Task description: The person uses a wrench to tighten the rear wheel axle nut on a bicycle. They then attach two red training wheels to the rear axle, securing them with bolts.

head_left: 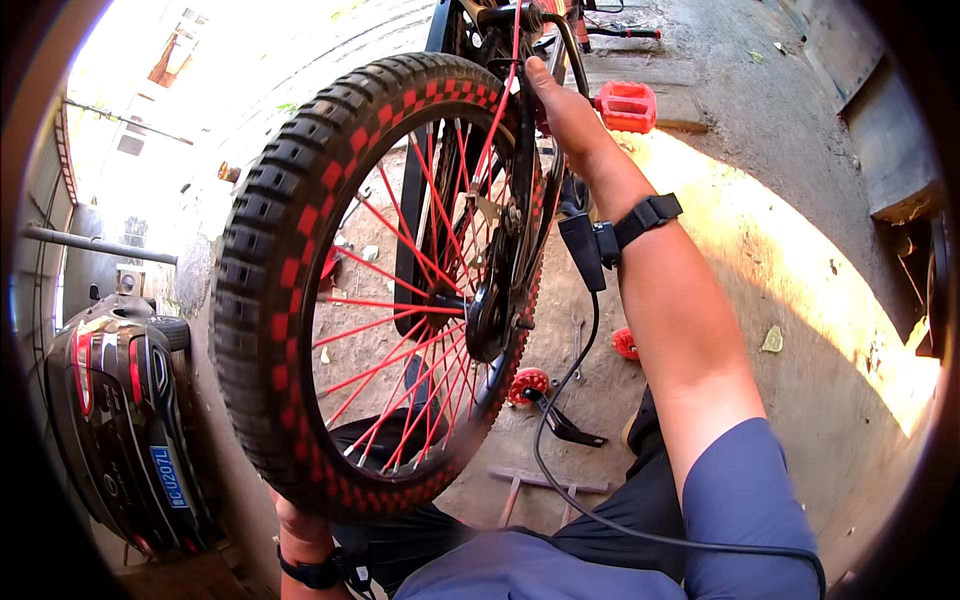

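Observation:
A small bicycle is raised in front of me, its wheel filling the middle of the view with a knobbly black tire, red checks and red spokes. My right hand is closed round the black frame beyond the wheel, thumb on top. A red pedal sits just right of that hand. At the lower edge of the tire is my left hand, its fingers hidden behind the rubber. The chain and hub parts are on the wheel's right side.
Below the wheel, a small red wheel with a black bracket lies on the dirt floor. Another red wheel and a wrench are nearby. A dark car is parked at left. A cable runs from my right wrist.

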Demonstrator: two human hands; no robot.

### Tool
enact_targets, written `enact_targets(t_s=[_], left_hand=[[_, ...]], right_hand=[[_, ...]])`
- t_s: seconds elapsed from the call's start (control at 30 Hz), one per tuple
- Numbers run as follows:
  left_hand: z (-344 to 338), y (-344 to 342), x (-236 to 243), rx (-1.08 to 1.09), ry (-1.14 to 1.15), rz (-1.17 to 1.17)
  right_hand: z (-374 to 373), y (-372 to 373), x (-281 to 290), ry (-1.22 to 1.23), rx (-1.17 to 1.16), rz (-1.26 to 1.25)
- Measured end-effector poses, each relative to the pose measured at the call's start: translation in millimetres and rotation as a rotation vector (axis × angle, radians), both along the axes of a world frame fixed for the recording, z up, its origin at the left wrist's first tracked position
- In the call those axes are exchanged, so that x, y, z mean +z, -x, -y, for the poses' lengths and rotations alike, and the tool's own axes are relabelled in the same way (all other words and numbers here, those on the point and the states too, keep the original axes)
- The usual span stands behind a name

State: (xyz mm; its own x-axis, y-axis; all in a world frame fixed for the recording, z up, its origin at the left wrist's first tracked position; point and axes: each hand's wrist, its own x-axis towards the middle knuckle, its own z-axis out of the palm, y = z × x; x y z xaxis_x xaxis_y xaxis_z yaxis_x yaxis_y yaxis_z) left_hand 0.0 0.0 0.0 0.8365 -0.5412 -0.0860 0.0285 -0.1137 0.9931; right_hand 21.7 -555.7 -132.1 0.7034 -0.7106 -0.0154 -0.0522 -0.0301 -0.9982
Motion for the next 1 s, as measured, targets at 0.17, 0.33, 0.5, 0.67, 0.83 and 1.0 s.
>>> enact_targets(t_s=[0.17, 0.33, 0.5, 0.67, 0.83, 1.0], left_hand=[[32, 10, 35, 0.0, -0.097, -0.138], [49, 17, 52, 0.041, -0.036, -0.17], [20, 8, 40, 0.076, -0.001, -0.227], [37, 20, 50, 0.178, -0.023, -0.244], [51, 22, 63, 0.084, -0.11, -0.162], [46, 27, 54, 0.131, -0.051, -0.118]], right_hand=[[-14, -13, -8, -0.235, 0.026, 0.162], [-23, -22, 27, -0.496, 0.218, 0.383], [-14, -20, 25, -0.56, 0.325, 0.459], [-18, -24, 24, -0.517, 0.331, 0.459], [-6, -33, 8, -0.463, 0.334, 0.452], [-3, -44, 0, -0.496, 0.328, 0.49]])
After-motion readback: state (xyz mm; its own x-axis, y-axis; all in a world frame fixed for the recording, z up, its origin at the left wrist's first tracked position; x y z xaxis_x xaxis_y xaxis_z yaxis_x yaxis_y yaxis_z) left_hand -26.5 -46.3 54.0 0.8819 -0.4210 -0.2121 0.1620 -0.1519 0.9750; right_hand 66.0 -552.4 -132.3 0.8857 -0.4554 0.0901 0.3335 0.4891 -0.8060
